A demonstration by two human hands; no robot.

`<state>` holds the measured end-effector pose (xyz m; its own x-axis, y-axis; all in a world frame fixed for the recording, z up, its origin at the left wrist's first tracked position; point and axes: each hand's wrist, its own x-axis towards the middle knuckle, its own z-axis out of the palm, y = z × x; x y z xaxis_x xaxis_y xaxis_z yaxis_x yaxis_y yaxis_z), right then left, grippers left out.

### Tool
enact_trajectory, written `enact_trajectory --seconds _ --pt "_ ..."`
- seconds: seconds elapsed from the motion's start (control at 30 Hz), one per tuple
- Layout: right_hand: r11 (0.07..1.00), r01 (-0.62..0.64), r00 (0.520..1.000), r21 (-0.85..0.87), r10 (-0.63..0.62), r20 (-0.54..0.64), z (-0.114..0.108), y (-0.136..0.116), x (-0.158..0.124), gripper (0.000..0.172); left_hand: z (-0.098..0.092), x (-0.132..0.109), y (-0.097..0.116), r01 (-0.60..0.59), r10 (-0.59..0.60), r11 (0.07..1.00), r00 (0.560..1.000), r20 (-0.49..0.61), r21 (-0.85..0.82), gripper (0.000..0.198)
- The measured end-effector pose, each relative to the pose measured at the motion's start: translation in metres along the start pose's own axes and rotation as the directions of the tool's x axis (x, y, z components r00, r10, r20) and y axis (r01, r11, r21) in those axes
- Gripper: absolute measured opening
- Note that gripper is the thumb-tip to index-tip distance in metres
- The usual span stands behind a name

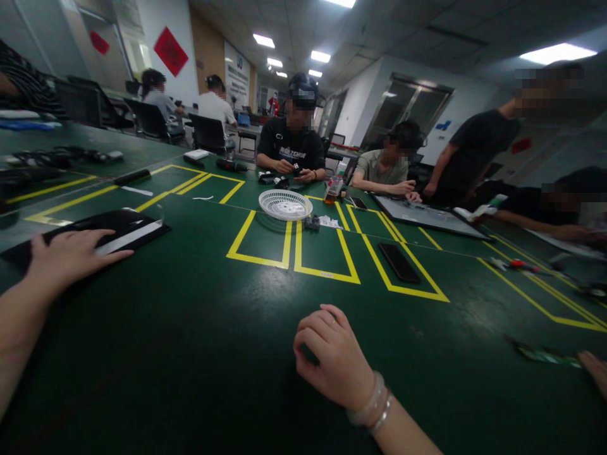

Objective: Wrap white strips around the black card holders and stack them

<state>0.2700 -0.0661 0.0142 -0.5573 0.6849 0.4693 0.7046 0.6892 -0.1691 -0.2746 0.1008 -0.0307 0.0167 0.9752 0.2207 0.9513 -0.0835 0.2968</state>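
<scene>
My left hand (71, 254) lies flat with fingers stretched out on a black flat panel (121, 222) at the left of the green table (213, 354). A white strip crosses the panel beside my fingers. My right hand (332, 354) rests on the bare table in the lower middle, fingers curled under into a loose fist; I see nothing in it. A pale bangle sits on that wrist.
A white round plastic grille (285, 204) lies further back inside yellow taped boxes, with a small dark part (312, 222) beside it. A black phone (399, 262) lies to the right. Several people sit or lean at the far and right sides. Another person's fingers (595, 370) show at lower right.
</scene>
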Motion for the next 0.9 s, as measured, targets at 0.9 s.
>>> enact_trajectory --seconds 0.9 --pt "1.000 -0.013 0.992 -0.014 0.015 0.127 0.005 0.003 -0.003 0.016 0.020 -0.084 0.257 -0.641 0.748 0.656 0.622 0.230 -0.399 0.052"
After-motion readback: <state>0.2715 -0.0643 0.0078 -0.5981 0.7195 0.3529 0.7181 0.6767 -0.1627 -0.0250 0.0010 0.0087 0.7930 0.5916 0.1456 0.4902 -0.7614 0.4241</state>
